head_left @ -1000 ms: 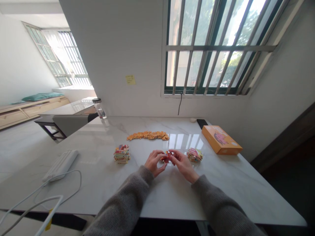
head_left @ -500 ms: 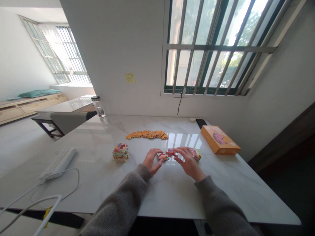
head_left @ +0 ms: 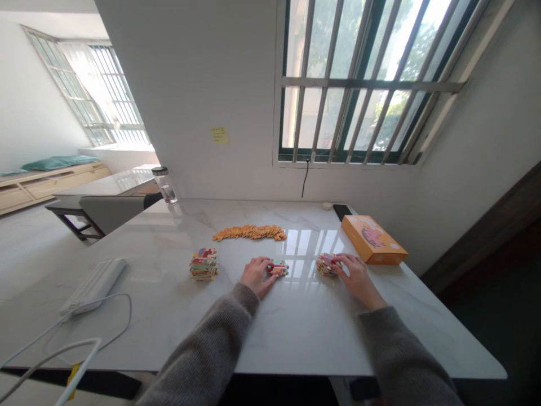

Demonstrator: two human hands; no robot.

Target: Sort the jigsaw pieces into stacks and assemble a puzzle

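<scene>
My left hand (head_left: 257, 276) is closed on a small stack of colourful puzzle pieces (head_left: 279, 268) near the middle of the white table. At the right, my right hand (head_left: 354, 277) has its fingers on the top of another stack of pieces (head_left: 325, 265), pinching a pinkish piece there. A taller stack of colourful pieces (head_left: 204, 265) stands to the left of my left hand. Behind the stacks, a long row of overlapping orange pieces (head_left: 249, 232) lies across the table.
An orange box (head_left: 374, 239) and a black phone (head_left: 342, 212) are at the back right. A white power strip (head_left: 93, 286) with cables (head_left: 130, 316) lies at the left. A clear bottle (head_left: 165, 186) stands at the back left edge.
My right hand has moved right, from beside the middle stack to the right stack. My left hand has stayed at the middle stack. The camera view has shifted slightly.
</scene>
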